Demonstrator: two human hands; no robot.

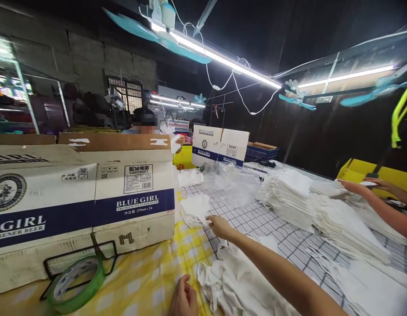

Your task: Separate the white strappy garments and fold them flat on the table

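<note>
My right hand [221,227] reaches across the table, fingers pinched at the near edge of a small white cloth piece [195,210] that lies beside the carton. Near the bottom edge, my left hand [185,297] rests over the yellow checked cloth [137,276], fingers curled in and nothing visible in them. A loose heap of white cloth pieces with straps [243,281] lies under and beside my right forearm. Stacks of flat white cloth [289,195] stand farther right.
A large beer carton [134,197] fills the left, with a roll of green tape [76,285] in front. Clear plastic bags [231,182] lie mid-table, before another carton [219,145]. A co-worker's hands [364,186] handle cloth at right; another person [145,120] sits behind the carton.
</note>
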